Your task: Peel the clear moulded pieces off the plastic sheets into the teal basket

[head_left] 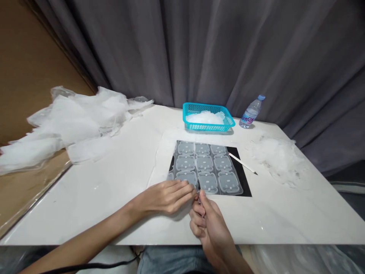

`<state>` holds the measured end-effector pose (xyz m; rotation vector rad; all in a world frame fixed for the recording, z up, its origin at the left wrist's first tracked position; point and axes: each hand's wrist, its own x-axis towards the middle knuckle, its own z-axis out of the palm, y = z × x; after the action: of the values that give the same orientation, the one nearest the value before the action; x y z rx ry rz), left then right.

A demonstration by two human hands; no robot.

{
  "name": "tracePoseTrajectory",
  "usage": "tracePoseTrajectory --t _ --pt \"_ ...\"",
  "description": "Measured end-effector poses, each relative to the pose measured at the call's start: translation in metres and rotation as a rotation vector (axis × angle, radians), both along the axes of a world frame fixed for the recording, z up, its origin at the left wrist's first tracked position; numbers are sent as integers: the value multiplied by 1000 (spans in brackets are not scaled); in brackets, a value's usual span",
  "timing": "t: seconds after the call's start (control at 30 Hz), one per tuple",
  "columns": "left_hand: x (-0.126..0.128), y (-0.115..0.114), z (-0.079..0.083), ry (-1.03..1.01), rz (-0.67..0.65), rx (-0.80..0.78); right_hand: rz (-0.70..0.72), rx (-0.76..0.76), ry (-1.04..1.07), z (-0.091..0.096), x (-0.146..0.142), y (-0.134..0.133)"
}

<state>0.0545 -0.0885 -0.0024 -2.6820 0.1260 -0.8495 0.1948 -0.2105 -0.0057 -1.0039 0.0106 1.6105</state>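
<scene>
A translucent plastic sheet (pixel 204 163) with rows of rounded rectangular shapes lies over a black mat (pixel 243 186). My left hand (pixel 171 196) rests palm down at the sheet's near left corner, its fingers stretched out and its thumb hidden. Just right of its fingertips, my right hand (pixel 209 220) is closed, thumb up, with the fingers curled round something small and thin at the sheet's near edge. What that is cannot be made out. A white pen-like tool (pixel 242 163) with a dark pointed tip lies across the mat's right side.
Behind the sheet stands a turquoise basket (pixel 209 127) holding translucent white pieces. A water bottle (pixel 251 112) is to its right. Crumpled white film (pixel 82 118) is heaped at the left, and thin plastic scraps (pixel 281 158) lie at the right. A grey curtain (pixel 194 49) hangs behind the table.
</scene>
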Motion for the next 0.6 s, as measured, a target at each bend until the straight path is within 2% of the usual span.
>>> tracePoseTrajectory --t 0.13,0.4,0.6 --pt "-1 1 -2 18 -6 -23 -25 -17 9 -2 -2 0" --pt "0 0 5 -9 14 -10 -29 25 19 -7 -4 -2" --pt "0 0 2 11 20 -9 20 29 29 -13 -10 -6"
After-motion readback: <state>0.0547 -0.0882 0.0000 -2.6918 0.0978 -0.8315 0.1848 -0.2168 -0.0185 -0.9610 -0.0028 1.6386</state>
